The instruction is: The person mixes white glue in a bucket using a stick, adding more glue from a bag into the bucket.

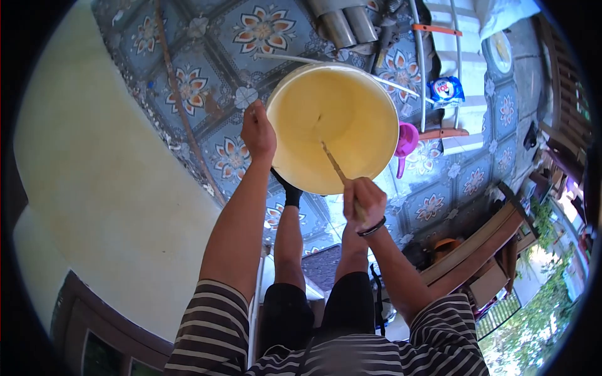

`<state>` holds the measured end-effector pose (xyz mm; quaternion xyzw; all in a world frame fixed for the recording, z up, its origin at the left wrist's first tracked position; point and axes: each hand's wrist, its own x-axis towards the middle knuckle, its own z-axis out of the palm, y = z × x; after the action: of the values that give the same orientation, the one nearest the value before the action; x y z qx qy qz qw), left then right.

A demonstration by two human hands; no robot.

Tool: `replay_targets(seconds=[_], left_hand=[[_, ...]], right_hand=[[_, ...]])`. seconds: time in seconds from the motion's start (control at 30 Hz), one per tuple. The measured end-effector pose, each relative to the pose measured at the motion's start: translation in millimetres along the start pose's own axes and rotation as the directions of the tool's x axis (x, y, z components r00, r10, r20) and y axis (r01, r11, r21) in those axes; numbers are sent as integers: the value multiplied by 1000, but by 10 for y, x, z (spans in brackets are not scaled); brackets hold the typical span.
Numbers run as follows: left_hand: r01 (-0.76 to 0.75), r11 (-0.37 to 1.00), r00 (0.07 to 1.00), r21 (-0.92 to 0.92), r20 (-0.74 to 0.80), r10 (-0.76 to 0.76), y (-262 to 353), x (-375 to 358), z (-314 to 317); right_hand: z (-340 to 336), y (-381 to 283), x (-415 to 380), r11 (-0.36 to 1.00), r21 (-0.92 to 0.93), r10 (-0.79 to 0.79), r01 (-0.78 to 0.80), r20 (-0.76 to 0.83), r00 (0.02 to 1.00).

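Note:
A large round bucket (396, 125) stands in front of me, with pale yellow liquid (360, 103) inside that looks like paint. My left hand (258, 131) is closed at the bucket's left rim, its fingers curled and partly hidden. In my right hand (365, 202), above the near rim, is a thin wooden stick (334, 164). The fingers wrap round the stick's upper end, while its lower end slants away into the liquid. A magenta plastic dipper (407, 139) lies close to the bucket's right side, its handle toward me.
A blue detergent packet (446, 91) rests by a metal frame with orange crosspieces (444, 133). Metal cylinders (338, 28) lie beyond the bucket. A long thin pole (175, 94) runs along the tiled floor near the yellowish wall (106, 175). Wooden furniture (473, 241) stands to the right.

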<state>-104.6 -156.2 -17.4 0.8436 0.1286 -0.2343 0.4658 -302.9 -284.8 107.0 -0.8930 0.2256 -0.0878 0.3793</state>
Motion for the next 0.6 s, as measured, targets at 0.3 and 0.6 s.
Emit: replay_targets(seconds=[0.3, 0.6], left_hand=[[488, 721, 840, -492, 489, -234, 125, 82, -455], [716, 385, 656, -582, 750, -86, 406, 74, -1014]], right_hand=[[-53, -1, 41, 943, 6, 330, -332, -146, 933], [-9, -58, -60, 939, 57, 341, -339, -42, 939]])
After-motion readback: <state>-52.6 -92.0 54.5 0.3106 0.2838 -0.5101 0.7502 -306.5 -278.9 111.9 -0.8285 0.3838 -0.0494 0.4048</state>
